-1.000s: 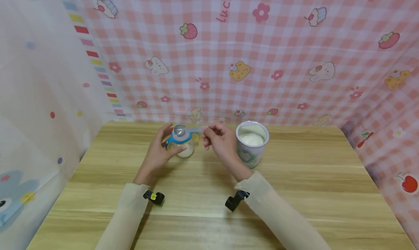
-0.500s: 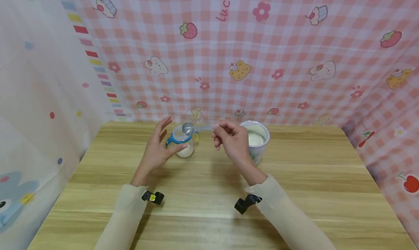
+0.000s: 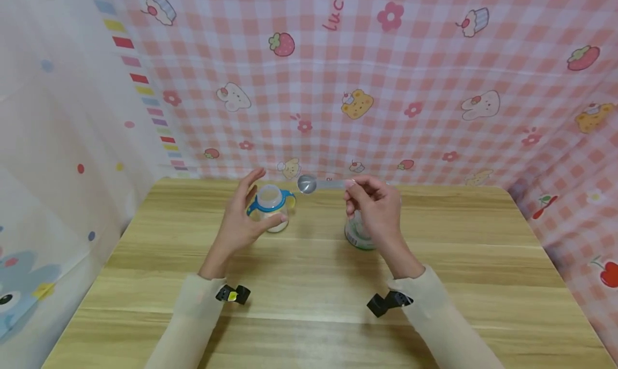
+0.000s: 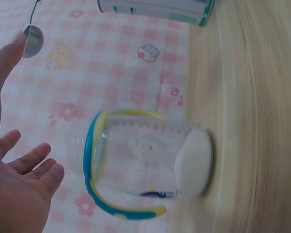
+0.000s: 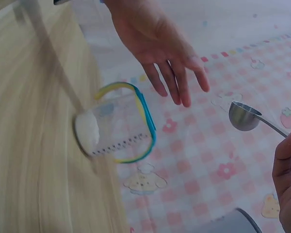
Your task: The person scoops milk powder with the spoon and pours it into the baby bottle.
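A clear baby bottle with blue and yellow handles stands upright on the table, no cap on its mouth. White powder fills its bottom, as the left wrist view shows. Beside it my left hand is spread, thumb and fingers around its left side; both wrist views show a gap between hand and bottle. My right hand pinches the handle of a metal measuring spoon in the air right of the bottle. The spoon's bowl faces up; its inside is hidden in the right wrist view.
Below and behind my right hand stands a milk powder can, largely hidden by that hand. The wooden table ends at a pink checked cloth hanging behind it. A white cloth hangs on the left.
My right hand has moved right with the measuring spoon, from over the bottle's mouth to between bottle and can, now covering the can. My left hand's fingers have spread; the bottle stays in place.
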